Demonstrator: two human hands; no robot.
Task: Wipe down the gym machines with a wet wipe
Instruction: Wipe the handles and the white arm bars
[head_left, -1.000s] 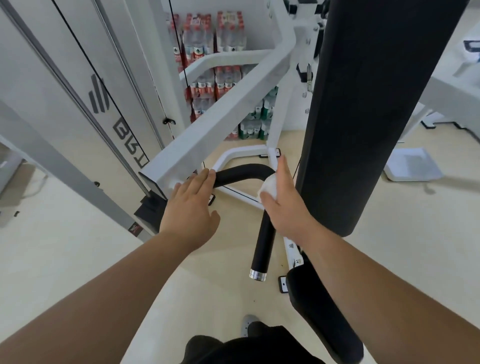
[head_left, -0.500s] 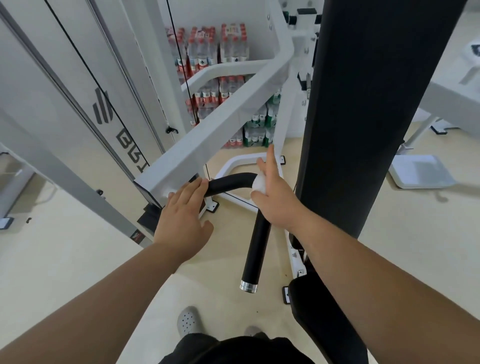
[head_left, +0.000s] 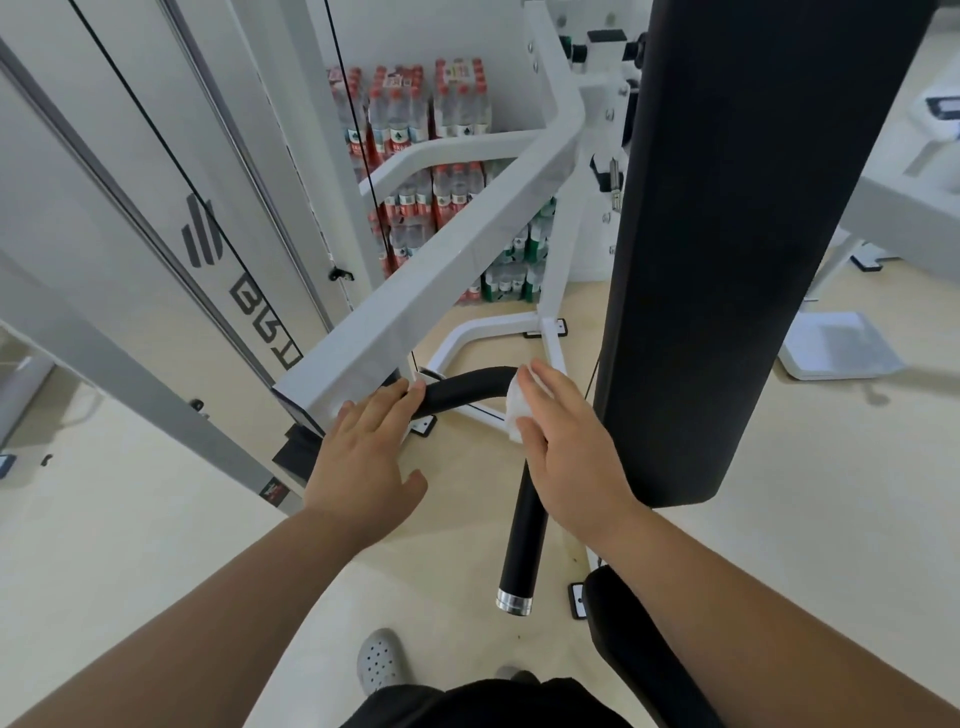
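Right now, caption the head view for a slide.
Right hand presses a wet wipe on the black handle; left hand rests at its base.

The left hand (head_left: 363, 457) rests with straight fingers on the end of the white frame arm (head_left: 441, 280), its fingertips touching the start of the black handle (head_left: 467, 389). The right hand (head_left: 566, 457) lies over the bend of the handle and presses the wet wipe (head_left: 514, 410) against it, fingers extended. The wipe bunches out between thumb and forefinger. Below the bend, the handle runs straight down to a chrome end cap (head_left: 514, 603). A tall black pad (head_left: 753, 234) stands just right of the right hand. Packs of bottled water (head_left: 441, 104) are stacked behind the frame. A grey shoe (head_left: 379, 660) shows on the beige floor (head_left: 156, 545).
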